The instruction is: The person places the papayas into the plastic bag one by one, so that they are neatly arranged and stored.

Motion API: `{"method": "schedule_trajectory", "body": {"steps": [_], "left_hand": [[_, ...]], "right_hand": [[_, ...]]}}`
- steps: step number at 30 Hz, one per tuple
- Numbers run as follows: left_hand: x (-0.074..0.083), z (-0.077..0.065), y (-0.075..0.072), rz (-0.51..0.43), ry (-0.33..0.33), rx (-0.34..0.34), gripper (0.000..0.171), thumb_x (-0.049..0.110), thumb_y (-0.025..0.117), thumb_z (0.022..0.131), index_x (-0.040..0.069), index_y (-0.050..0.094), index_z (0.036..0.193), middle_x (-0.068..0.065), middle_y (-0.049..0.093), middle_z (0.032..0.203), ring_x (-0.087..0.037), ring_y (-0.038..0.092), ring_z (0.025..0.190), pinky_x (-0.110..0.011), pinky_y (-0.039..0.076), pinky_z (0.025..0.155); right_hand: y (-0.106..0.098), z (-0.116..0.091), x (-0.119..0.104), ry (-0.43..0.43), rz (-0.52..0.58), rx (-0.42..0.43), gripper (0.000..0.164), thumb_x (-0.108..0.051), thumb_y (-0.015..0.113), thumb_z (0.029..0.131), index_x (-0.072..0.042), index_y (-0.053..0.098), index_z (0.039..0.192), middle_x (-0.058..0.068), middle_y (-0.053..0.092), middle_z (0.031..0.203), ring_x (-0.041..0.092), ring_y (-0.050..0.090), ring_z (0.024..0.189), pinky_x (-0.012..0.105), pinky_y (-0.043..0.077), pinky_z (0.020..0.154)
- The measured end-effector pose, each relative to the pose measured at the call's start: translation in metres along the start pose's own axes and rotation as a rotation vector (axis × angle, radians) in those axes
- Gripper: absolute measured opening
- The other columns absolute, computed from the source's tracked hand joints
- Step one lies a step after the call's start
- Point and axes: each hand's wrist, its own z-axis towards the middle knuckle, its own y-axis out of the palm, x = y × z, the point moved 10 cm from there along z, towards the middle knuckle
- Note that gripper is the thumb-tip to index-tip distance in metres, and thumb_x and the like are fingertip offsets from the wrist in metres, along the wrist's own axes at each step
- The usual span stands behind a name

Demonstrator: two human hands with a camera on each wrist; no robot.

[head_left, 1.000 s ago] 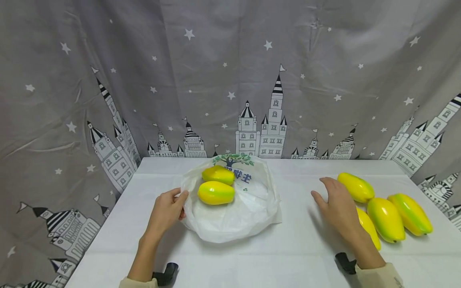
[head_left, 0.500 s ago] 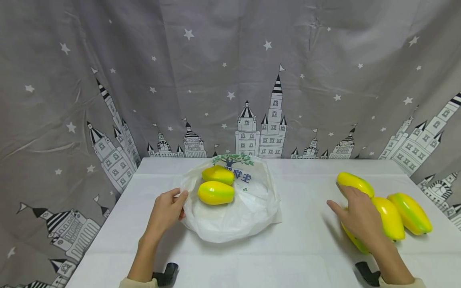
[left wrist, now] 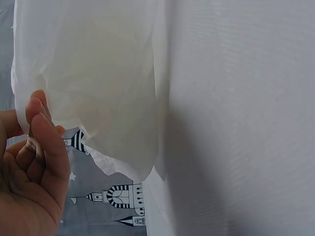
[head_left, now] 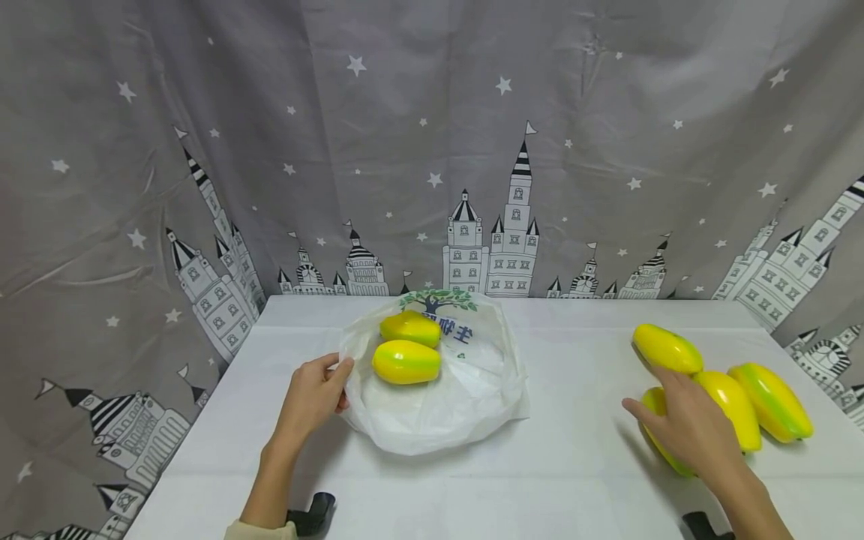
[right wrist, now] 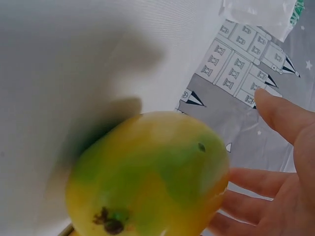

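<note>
A white plastic bag (head_left: 472,397) lies spread with its mouth open. Inside are two yellow-green papayas, a nearer papaya (head_left: 406,362) and a farther papaya (head_left: 410,328). My left hand (head_left: 310,397) pinches the bag's left rim between thumb and fingers; the left wrist view shows the bag film (left wrist: 106,93) hanging from them. At the right, my right hand (head_left: 691,427) reaches over another papaya (right wrist: 147,172) and partly hides it. In the right wrist view its fingers lie along the fruit's far side, while the thumb stands apart from it.
Close around the right hand lie more papayas: one behind (head_left: 668,349), one beside it (head_left: 734,405), and one at the far right (head_left: 772,401). All rest on a white-covered table (head_left: 560,487). A grey castle-print curtain (head_left: 405,135) hangs behind.
My right hand has moved right and down over the left papaya of the pile, which has tilted slightly leftward. The left hand and the bag have stayed in place.
</note>
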Motion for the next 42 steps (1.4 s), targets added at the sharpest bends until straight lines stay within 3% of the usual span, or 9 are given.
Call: {"method": "schedule_trajectory", "body": {"steps": [8,24,34,42], "left_hand": [[0.000,0.000,0.002,-0.006,-0.004,-0.007,0.040,0.022,0.052,0.103,-0.005,0.056,0.132,-0.004,0.058,0.057,-0.020,0.055,0.051,-0.027,0.045,0.050],[-0.001,0.000,0.002,-0.001,-0.012,-0.003,0.037,0.022,0.051,0.103,-0.004,0.058,0.128,-0.004,0.058,0.057,-0.020,0.055,0.051,-0.027,0.045,0.050],[-0.002,0.001,0.002,-0.004,-0.007,-0.001,0.036,0.023,0.052,0.103,-0.004,0.059,0.127,-0.004,0.058,0.057,-0.020,0.055,0.051,-0.027,0.045,0.050],[-0.002,0.001,0.002,0.003,-0.006,-0.001,0.035,0.023,0.052,0.103,-0.003,0.060,0.126,-0.004,0.057,0.056,-0.020,0.054,0.051,-0.027,0.044,0.050]], "right_hand": [[0.005,-0.009,0.016,0.059,-0.010,-0.042,0.087,-0.058,0.066,0.087,0.009,0.043,0.138,0.038,0.044,0.133,0.056,0.047,0.111,0.069,0.041,0.080],[0.008,-0.014,0.028,0.018,-0.004,-0.106,0.082,-0.057,0.069,0.085,0.002,0.046,0.138,0.034,0.054,0.124,0.049,0.056,0.097,0.064,0.045,0.069],[0.005,-0.016,0.028,-0.049,0.056,-0.078,0.077,-0.044,0.075,0.085,0.006,0.048,0.136,0.034,0.057,0.122,0.048,0.058,0.099,0.064,0.044,0.077],[0.011,-0.015,0.029,-0.050,0.062,-0.117,0.076,-0.036,0.078,0.084,0.007,0.046,0.138,0.032,0.053,0.131,0.050,0.054,0.108,0.067,0.042,0.081]]}}
